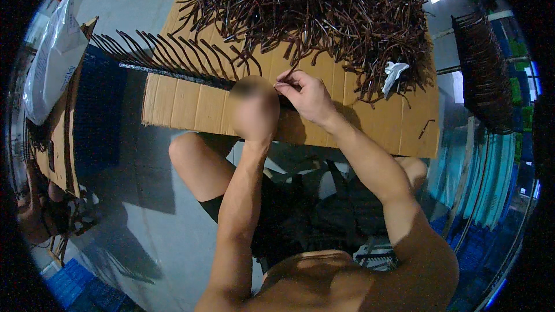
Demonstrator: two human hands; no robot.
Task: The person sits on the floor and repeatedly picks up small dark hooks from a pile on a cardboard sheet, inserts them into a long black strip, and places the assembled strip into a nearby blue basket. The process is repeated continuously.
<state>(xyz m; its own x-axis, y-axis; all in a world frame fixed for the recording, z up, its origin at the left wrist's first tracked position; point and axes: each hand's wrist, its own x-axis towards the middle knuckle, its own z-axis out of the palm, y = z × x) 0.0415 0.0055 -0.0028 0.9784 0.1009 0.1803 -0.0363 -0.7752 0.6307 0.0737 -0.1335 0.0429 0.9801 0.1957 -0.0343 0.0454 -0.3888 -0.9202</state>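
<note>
My right hand (306,97) is closed, thumb and fingers pinched on a thin brown curved piece (296,60) whose upper end sticks up past the fingertips. Close beside it, my left hand (254,112) lies at the right end of a long dark bar (173,74); a blur covers its fingers, so their grip cannot be made out. A row of similar curved brown pieces (191,52) stands up along the bar, bent tips leaning left. Beyond both hands, a big tangled heap of these pieces (324,11) covers the far part of the cardboard (381,130).
A crumpled white scrap (395,75) lies at the heap's right edge, and one loose piece (426,129) near the cardboard's right side. At far right hangs a rack of dark pieces (483,72). A plastic bag (52,58) is at left; another person's arm (34,208) shows below it.
</note>
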